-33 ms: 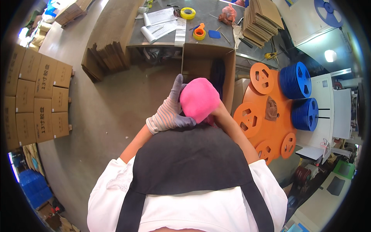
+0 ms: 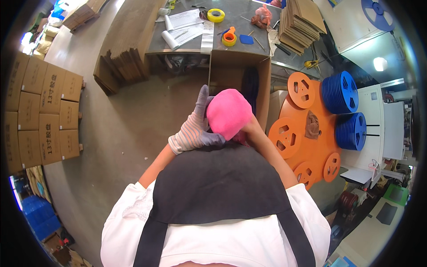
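A bunched, rounded pink cloth (image 2: 229, 113) is held up in front of my black apron; its exact kind does not show. Beside it on the left, my left hand (image 2: 195, 127) wears a striped knit glove with grey-purple fingers. One finger points straight up and the thumb lies along the cloth's lower edge, spread wide apart. My right hand (image 2: 251, 129) reaches in behind the cloth from the right with a bare wrist. Its fingers are hidden there, and the cloth appears to rest in that hand. Beyond both stands an open cardboard box (image 2: 262, 80) with dark coiled material inside.
A grey workbench (image 2: 191, 42) carries papers, yellow tape (image 2: 216, 15), an orange tape dispenser (image 2: 229, 36) and stacked flat cardboard (image 2: 302, 24). Orange reels (image 2: 284, 138) and blue reels (image 2: 340, 92) are at right. Flattened boxes (image 2: 120, 66) lean left of the bench; sealed cartons (image 2: 29, 118) stand far left.
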